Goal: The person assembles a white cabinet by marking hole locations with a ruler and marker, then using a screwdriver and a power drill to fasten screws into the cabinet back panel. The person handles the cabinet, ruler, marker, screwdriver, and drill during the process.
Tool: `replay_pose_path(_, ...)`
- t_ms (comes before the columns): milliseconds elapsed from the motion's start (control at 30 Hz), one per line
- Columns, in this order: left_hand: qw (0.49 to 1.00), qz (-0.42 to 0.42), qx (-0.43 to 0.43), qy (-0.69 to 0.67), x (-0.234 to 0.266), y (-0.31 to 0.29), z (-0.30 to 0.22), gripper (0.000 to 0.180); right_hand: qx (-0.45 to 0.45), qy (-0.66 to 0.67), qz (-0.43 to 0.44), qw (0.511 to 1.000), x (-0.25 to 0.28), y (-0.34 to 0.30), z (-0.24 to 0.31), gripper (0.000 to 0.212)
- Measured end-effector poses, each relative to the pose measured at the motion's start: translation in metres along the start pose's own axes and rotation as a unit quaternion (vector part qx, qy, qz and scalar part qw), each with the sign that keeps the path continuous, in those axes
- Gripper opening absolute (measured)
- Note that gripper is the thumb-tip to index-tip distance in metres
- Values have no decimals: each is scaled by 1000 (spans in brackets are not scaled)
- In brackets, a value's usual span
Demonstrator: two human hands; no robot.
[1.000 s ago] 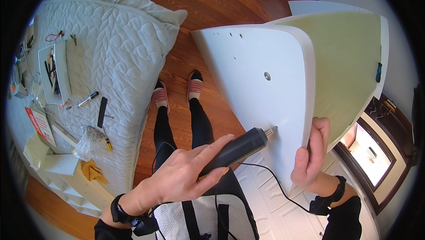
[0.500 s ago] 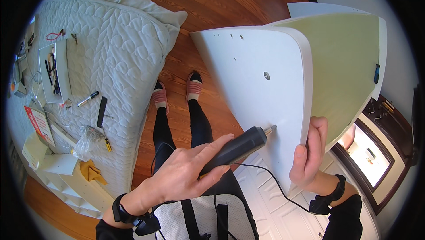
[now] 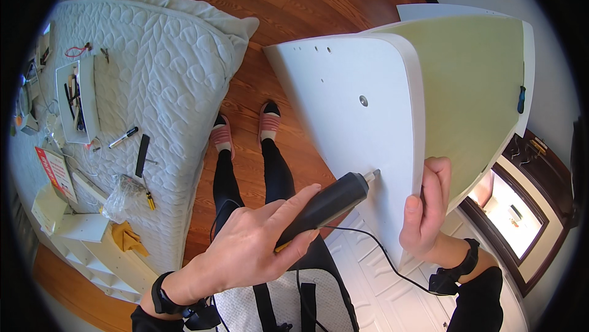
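Observation:
My left hand (image 3: 248,240) is closed around a black cordless-looking electric screwdriver (image 3: 325,206). The tool's metal tip meets the white furniture panel (image 3: 343,129) low on its face. I cannot make out the fastener under the tip. On the panel's rounded near edge, my right hand (image 3: 426,212) is clamped, thumb on the white face and fingers on the other side. Higher up the panel, a round metal fitting (image 3: 364,101) is set into the surface, with several small holes near the top. Behind this panel stands a greenish-yellow board (image 3: 472,87).
A quilted mattress (image 3: 165,68) lies left, bearing a white tray (image 3: 93,99) of tools, a yellow-handled screwdriver (image 3: 150,200), a plastic bag (image 3: 119,200) and an orange cloth (image 3: 127,237). Another screwdriver (image 3: 521,100) is by the board's right edge. A black cable (image 3: 380,246) hangs below the tool.
The white panel's near edge has shifted slightly left, with my right hand still on it. The screwdriver tip stays against the panel and has moved slightly left too.

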State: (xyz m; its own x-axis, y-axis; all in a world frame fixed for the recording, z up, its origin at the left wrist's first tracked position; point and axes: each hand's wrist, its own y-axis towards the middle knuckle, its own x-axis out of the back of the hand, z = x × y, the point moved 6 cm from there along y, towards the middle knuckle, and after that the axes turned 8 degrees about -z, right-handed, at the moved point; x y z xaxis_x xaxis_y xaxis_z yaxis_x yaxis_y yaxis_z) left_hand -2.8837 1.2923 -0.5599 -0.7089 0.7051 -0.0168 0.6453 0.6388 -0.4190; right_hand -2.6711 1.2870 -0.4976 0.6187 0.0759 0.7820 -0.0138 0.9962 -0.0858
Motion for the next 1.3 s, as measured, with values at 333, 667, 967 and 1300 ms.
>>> replay_pose_path(333, 998, 23, 59, 0, -3, -2, 3, 58, 3, 2, -5, 1000, 0, 0, 0, 43)
replay_pose_path(667, 999, 14, 43, 8, 0, -2, 1, 58, 0, 3, -5, 1000, 0, 0, 1, 44)
replay_pose_path(967, 998, 18, 52, 15, 0, -1, 1, 58, -2, 6, -6, 1000, 0, -1, 0, 45)
replay_pose_path(1300, 999, 11, 49, 5, 0, -1, 1, 57, 1, 6, -3, 1000, 1, 0, 0, 45)
